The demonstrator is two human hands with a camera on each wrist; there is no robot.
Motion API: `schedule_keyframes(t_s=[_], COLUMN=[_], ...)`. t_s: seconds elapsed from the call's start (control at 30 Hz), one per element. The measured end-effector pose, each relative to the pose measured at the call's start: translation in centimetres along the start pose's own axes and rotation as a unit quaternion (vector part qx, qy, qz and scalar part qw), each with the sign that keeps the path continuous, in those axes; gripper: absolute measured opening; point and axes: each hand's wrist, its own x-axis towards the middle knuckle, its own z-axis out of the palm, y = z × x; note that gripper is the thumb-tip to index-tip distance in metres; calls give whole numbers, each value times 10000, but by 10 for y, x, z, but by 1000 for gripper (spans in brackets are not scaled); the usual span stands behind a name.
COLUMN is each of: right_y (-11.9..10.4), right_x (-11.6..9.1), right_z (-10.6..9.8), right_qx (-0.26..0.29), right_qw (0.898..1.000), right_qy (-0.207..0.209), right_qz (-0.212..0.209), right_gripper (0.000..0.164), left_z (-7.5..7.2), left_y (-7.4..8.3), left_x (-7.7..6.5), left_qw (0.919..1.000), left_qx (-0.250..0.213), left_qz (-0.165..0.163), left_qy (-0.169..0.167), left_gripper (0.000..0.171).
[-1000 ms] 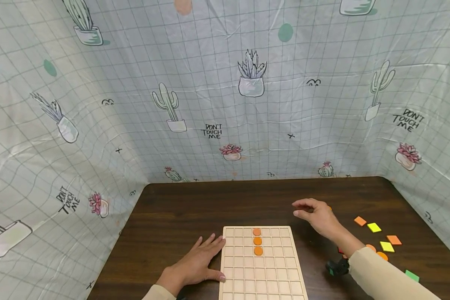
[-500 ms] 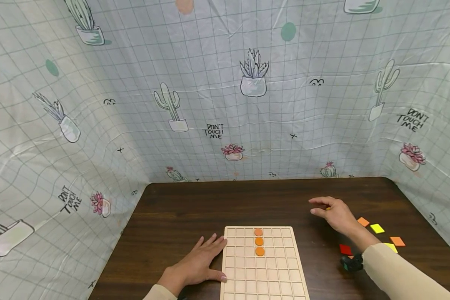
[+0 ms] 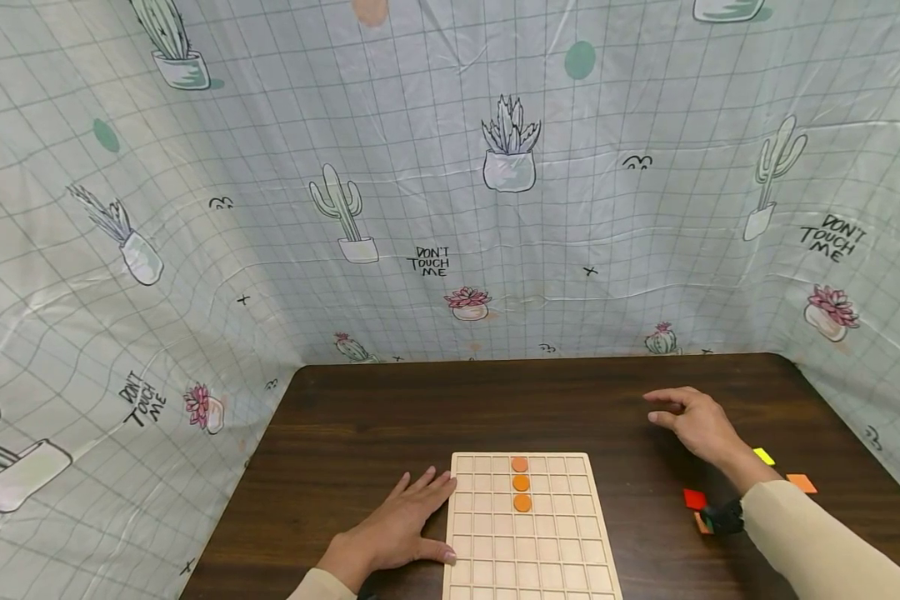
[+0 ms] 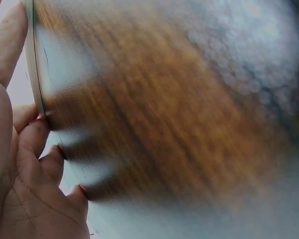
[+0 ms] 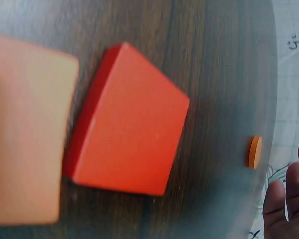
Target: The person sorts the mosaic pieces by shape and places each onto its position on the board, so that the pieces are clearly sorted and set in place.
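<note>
My left hand [image 3: 401,525] lies with spread fingers at the left edge of a pale wooden grid board [image 3: 495,546], its thumb tip touching that edge. In the left wrist view, the left hand [image 4: 32,169] has its fingertips down on the tabletop. Three orange discs [image 3: 521,482] stand in a column in the board's upper squares. My right hand [image 3: 696,423] is over the table right of the board, fingers loosely bent, thumb apart, holding nothing visible. Near its fingers [image 5: 275,199] in the right wrist view, an orange disc [image 5: 255,152] is on the table.
A red tile [image 5: 129,124] lies beside an orange tile [image 5: 27,129] under my right wrist. A yellow tile [image 3: 763,457] and another orange tile [image 3: 801,483] lie beyond my right forearm, which hides other pieces. A patterned curtain [image 3: 435,208] hangs behind the dark wooden table [image 3: 390,417].
My right hand has moved right, away from the board, and its forearm now covers some of the pieces seen earlier. My left hand and the three discs on the board stay put.
</note>
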Motion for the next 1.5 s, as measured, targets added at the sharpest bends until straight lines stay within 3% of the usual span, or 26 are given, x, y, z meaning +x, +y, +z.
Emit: schedule_keyframes(t_s=[0.47, 1.1, 1.5], right_y=[17, 30, 30], right_x=[2, 2, 2], right_z=[-2, 3, 3], right_qx=[-311, -436, -437], right_qw=[9994, 9980, 9981], right_qy=[122, -371, -386], right_qz=[-48, 277, 216], right_gripper=[35, 38, 37], left_z=[-1, 0, 0], left_y=[0, 2, 0], left_x=[0, -1, 0], left_qw=[9999, 9999, 9999], left_qx=[-78, 27, -127], left_qz=[-28, -105, -61], left_qy=[-65, -31, -84], left_gripper=[98, 100, 99])
